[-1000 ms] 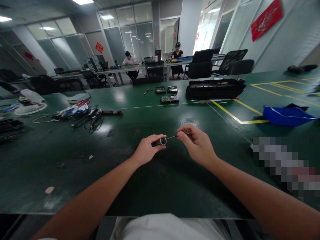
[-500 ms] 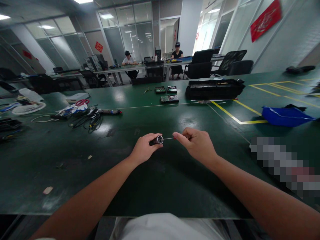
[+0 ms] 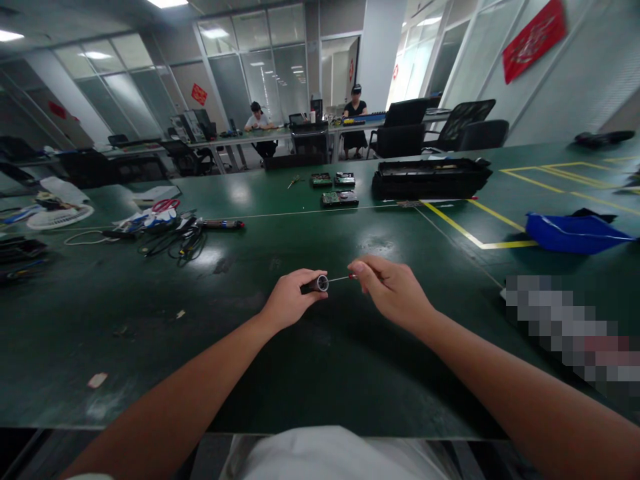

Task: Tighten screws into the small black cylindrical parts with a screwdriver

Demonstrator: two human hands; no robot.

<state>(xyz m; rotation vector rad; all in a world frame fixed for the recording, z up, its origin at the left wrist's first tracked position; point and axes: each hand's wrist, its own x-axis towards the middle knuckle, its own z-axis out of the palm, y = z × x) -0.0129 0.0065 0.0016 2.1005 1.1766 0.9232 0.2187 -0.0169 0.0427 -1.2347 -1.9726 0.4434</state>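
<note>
Between the thumb and fingers of my left hand (image 3: 289, 299) is a dark cylinder (image 3: 321, 283), its round, silver-rimmed end turned toward my right side. My right hand (image 3: 393, 287) is closed around a screwdriver (image 3: 340, 279) with a thin metal shaft and a bit of red at the handle; most of the handle is hidden in the fingers. The shaft's tip is at the cylinder's open end. Whether it reaches inside or only touches the rim, I cannot tell. Both hands are held over the green table (image 3: 320, 373).
Circuit-board drives (image 3: 340, 199) and a long black housing (image 3: 433, 179) lie ahead. Tangled cables (image 3: 183, 237) and a brown rod-like tool (image 3: 223, 225) are on the left. A blue bin (image 3: 575, 233) stands at right, by a blurred-out object (image 3: 570, 327). Two people sit at a far desk.
My right hand has turned slightly and the screwdriver's handle end is a little higher, so the shaft slopes more. The cylinder has shifted slightly right and down in view.
</note>
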